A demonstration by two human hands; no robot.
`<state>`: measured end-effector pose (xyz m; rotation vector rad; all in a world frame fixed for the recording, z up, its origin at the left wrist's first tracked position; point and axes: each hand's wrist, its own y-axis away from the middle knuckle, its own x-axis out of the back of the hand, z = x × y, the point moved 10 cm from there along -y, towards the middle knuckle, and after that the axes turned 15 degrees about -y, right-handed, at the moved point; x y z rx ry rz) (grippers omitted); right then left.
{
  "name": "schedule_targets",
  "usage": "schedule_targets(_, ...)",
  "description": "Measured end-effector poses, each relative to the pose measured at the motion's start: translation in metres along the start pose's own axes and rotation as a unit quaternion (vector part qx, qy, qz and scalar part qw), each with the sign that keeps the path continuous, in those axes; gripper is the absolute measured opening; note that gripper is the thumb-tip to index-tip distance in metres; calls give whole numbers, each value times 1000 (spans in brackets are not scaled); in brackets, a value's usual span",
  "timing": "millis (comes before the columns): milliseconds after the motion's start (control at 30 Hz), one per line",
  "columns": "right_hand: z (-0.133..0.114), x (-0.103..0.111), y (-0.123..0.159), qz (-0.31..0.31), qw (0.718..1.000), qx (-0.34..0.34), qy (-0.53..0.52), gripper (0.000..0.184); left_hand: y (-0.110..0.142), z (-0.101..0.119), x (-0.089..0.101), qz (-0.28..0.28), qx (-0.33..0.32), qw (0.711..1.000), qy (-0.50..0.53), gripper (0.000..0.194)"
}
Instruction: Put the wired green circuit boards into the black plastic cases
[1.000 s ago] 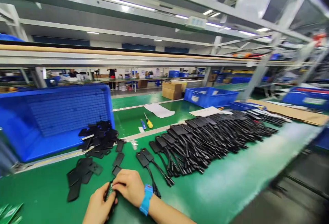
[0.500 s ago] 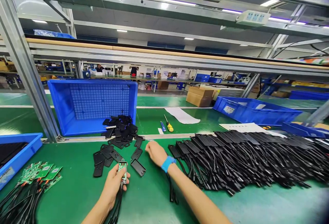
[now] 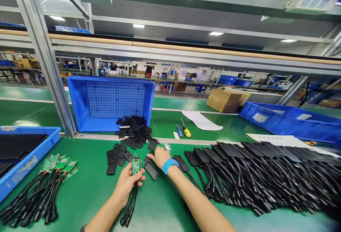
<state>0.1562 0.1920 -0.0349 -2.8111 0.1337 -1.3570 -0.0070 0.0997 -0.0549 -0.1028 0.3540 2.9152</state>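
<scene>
My left hand (image 3: 127, 184) is closed round a small green circuit board (image 3: 135, 165) with black cables (image 3: 129, 207) hanging from it onto the green mat. My right hand (image 3: 160, 156), with a blue wristband (image 3: 169, 165), reaches forward and rests its fingers on a black plastic cover (image 3: 147, 160) among loose covers (image 3: 117, 155). Whether the fingers grip it is unclear. More black covers (image 3: 133, 128) spill from a tipped blue crate (image 3: 112, 101).
A long row of finished black cabled units (image 3: 261, 170) fills the right. Green boards with cables (image 3: 42, 185) lie at left beside a blue tray (image 3: 18, 154). A yellow screwdriver (image 3: 185, 129), paper, cardboard boxes (image 3: 223, 100) and blue bins (image 3: 290, 120) sit behind. A metal post (image 3: 45, 61) stands left.
Both hands were together on one piece; my right hand has let go and reached forward to the loose covers. My left hand now holds the board upright. The view swung left.
</scene>
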Motion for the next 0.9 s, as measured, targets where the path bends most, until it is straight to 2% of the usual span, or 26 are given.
schedule_targets(67,1,-3,-7,4,998,-4,-64,36,2,1,-6,-25,9,1000,-3,67)
schedule_targets(200,-9,11,-6,21,970,38,-240,19,4,1,-10,-43,19,999,-10,75)
schedule_targets(267,-14,28,6,42,943,58,-324,27,4,0,-12,-51,19,998,-19,76)
schedule_targets(367,-20,46,33,50,907,78,-410,40,7,-1,-18,-76,11,996,-40,68)
schedule_targets(433,-24,44,51,10,882,75,-466,42,9,0,-25,-99,0,994,-56,61)
schedule_targets(567,-27,21,75,-85,824,47,-559,36,11,5,-36,-135,-23,987,-79,63)
schedule_targets(733,-22,7,74,-72,808,23,-584,33,9,7,-32,-135,-36,982,-130,61)
schedule_targets(833,-27,4,76,-62,804,-15,-591,43,9,5,-33,-121,-34,979,-161,60)
schedule_targets(900,-28,8,77,-49,815,-40,-576,53,0,-2,-42,-97,-5,972,-216,55)
